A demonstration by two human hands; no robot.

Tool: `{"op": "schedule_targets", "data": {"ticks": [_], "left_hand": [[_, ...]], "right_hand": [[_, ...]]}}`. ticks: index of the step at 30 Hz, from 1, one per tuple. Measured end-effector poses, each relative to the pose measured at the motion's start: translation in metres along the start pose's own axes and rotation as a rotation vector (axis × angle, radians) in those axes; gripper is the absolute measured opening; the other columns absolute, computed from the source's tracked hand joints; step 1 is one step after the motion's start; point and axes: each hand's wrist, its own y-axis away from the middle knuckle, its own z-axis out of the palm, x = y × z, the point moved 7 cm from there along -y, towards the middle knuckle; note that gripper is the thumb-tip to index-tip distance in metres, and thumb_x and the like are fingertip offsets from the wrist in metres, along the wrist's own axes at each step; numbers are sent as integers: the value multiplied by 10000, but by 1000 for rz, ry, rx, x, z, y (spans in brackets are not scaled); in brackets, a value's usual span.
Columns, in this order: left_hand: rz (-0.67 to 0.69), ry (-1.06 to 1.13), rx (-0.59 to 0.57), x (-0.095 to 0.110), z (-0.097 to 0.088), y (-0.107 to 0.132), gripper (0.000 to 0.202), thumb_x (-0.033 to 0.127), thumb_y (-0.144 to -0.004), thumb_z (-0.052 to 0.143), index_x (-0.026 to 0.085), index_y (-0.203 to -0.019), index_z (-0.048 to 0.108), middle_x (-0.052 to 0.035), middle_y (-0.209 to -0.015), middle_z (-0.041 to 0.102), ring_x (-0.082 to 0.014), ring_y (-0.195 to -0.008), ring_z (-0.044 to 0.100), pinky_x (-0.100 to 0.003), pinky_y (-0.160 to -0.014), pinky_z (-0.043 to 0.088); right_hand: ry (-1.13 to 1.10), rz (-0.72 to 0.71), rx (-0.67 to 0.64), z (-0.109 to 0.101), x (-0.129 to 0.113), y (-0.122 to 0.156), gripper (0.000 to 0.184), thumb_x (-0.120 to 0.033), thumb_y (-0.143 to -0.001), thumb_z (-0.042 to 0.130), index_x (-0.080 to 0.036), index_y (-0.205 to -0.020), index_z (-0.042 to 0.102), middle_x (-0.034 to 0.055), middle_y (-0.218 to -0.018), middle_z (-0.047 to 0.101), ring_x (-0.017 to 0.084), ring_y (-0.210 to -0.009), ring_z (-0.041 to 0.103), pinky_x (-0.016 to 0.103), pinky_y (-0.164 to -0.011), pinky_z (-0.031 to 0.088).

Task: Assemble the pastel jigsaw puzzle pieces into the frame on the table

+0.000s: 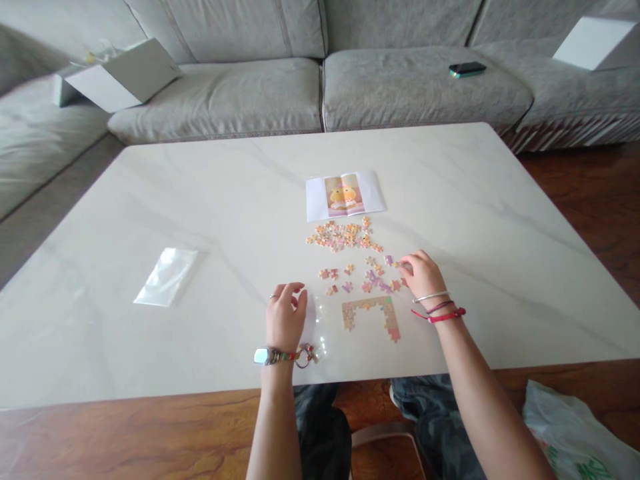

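Observation:
My right hand is at the right side of the loose pieces, thumb and fingertips pinched on a small puzzle piece. A purple piece lies just left of it. My left hand rests on the table, fingers loosely bent and thumb apart, holding nothing visible. Between the hands lie scattered pink, purple and yellow pieces. Nearer my body is a partly joined puzzle border, with a top row and two sides. Farther away is a pile of orange and pink pieces.
A creased picture sheet lies behind the pile on the white table. A clear plastic bag is at left. On the grey sofa are a phone and white boxes. A plastic bag sits at lower right.

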Motion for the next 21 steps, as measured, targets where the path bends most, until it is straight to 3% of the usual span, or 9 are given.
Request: {"op": "schedule_targets", "data": {"ticks": [4, 7, 10, 14, 17, 21], "left_hand": [[12, 5, 10, -3, -2, 2, 195, 291, -759, 431, 180, -841, 569, -29, -844, 554, -95, -577, 518, -254, -609, 429], [16, 33, -1, -3, -3, 4, 193, 292, -763, 429, 182, -840, 568, -26, -838, 554, -93, -586, 521, -251, -610, 432], [1, 115, -36, -2, -3, 5, 187, 297, -761, 436, 185, -832, 569, -20, -826, 564, -88, -596, 530, -231, -585, 437], [-9, 165, -69, 2, -2, 9, 176, 292, -757, 448, 190, -827, 573, -9, -806, 580, -79, -587, 527, -214, -569, 439], [-2, 167, -83, 5, -1, 14, 160, 278, -753, 457, 190, -816, 575, -7, -807, 588, -78, -597, 529, -210, -577, 438], [-1, 170, -87, 6, 1, 26, 151, 270, -755, 461, 188, -812, 574, -10, -820, 591, -81, -619, 533, -209, -590, 436]], "right_hand": [[-57, 36, 8, -2, 5, 1, 61, -208, -670, 520, -171, -663, 569, 45, -683, 563, 157, -631, 526, 288, -623, 426], [-260, 136, -19, -9, 0, 6, 122, -234, -658, 541, -177, -754, 590, 4, -617, 578, 125, -547, 533, 269, -585, 437], [-596, 181, -154, -9, -27, 17, 261, -292, -680, 529, -182, -908, 593, 15, -690, 618, 112, -549, 561, 244, -540, 453], [-937, 212, -411, 9, -74, 41, 228, -338, -657, 559, -166, -804, 581, 49, -777, 630, 148, -645, 611, 215, -467, 459], [-984, 298, -472, 27, -84, 61, 205, -355, -654, 558, -162, -724, 555, 40, -774, 617, 152, -653, 620, 228, -480, 494], [-838, 295, -466, 38, -81, 78, 164, -323, -654, 567, -167, -700, 586, 35, -683, 636, 156, -642, 617, 229, -482, 500]]}}
